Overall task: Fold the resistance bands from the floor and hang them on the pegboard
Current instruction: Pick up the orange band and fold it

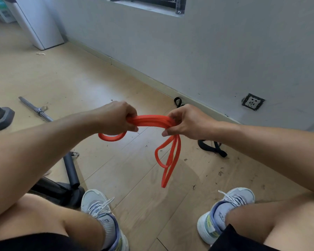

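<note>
We hold the orange rubber resistance band (149,120) in the air in front of us, above the pale wooden floor (80,82), gathered into several strands that run between our two hands. Our left hand (114,118) has its fingers (132,126) curled tight around one end of the bundle, and a short orange loop sticks out below that fist. Our right hand (187,122) pinches the other end, fingers closed on the strands, and two longer loops hang down from it without reaching the floor. We crouch with both grey lace-up sneakers (100,211) planted on the floor near its lower edge. Black strap loops (212,147) lie on the floor just behind our right wrist, close to the white wall (207,42). A chrome metal bar (36,109) lies toward the floor's left edge, and a black foam-covered handle (71,169) rests beneath our left forearm.
</note>
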### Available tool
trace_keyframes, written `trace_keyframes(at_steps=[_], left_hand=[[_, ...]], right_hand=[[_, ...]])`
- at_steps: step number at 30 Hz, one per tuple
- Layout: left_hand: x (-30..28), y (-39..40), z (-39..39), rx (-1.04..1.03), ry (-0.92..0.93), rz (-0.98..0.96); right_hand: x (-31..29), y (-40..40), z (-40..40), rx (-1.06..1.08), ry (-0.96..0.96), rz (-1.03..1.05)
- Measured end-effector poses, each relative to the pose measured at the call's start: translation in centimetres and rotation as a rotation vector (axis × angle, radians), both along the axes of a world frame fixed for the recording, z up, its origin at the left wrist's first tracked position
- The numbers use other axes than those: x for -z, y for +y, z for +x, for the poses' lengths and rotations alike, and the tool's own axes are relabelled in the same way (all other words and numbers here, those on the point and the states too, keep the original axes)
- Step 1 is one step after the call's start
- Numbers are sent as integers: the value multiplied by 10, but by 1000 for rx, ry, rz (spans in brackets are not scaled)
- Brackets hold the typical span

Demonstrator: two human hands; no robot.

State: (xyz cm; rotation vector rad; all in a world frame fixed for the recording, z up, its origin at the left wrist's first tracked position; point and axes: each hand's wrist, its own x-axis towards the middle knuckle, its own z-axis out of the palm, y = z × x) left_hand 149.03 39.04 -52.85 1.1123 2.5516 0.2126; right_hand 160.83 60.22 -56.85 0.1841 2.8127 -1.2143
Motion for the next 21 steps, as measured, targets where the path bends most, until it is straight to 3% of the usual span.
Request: trace_keyframes(at_steps=[2, 10, 21], left_hand=[[6, 3, 5, 33, 16, -34], [6, 28, 35, 89, -161, 215], [3, 44, 39, 209, -57, -59]], right_hand=[[-4, -5, 1, -41, 19, 33], [-8, -18, 2, -137, 7, 160], [-9, -7, 2, -113, -143, 48]])
